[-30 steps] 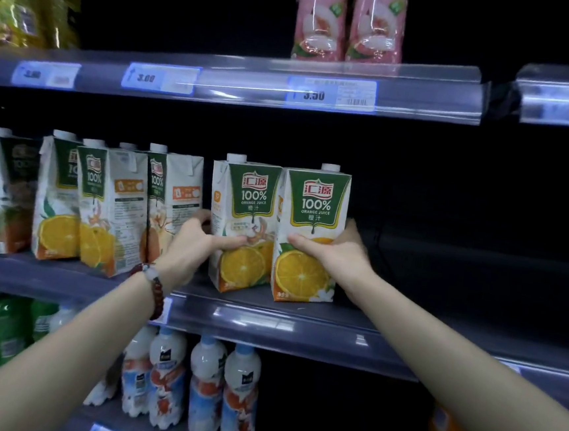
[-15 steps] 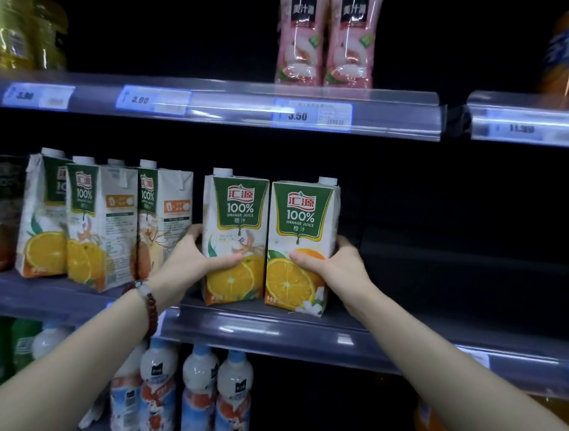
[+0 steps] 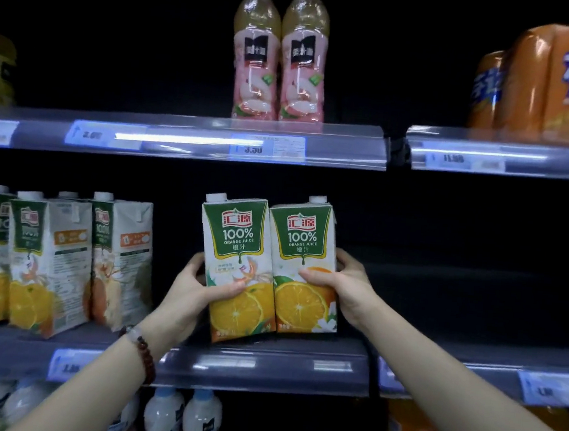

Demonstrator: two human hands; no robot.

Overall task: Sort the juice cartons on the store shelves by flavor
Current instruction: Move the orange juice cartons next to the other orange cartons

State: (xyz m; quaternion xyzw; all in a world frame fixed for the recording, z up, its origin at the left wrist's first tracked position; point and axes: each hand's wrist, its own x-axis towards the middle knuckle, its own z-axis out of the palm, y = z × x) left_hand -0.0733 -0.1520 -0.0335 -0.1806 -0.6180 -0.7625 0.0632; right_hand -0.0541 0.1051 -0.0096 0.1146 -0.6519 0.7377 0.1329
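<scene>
Two orange juice cartons stand side by side on the middle shelf [image 3: 264,354], pressed together. My left hand [image 3: 197,292] grips the left carton [image 3: 236,242] from its left side, thumb across the front. My right hand [image 3: 342,289] grips the right carton [image 3: 302,248] from its right side. Both cartons tilt slightly, their bases at the shelf's front part. A gap separates them from several more orange juice cartons [image 3: 48,263] standing at the left of the same shelf, some turned sideways.
Two pink-labelled bottles [image 3: 279,67] stand on the upper shelf above the held cartons. A shrink-wrapped orange soda pack [image 3: 549,83] sits upper right. White-capped bottles [image 3: 182,419] fill the lower shelf. The middle shelf to the right of the cartons is dark and bare.
Both hands have slid the pair of cartons to the right, widening the gap from the cartons at the left. The view has shifted rightward and upward too.
</scene>
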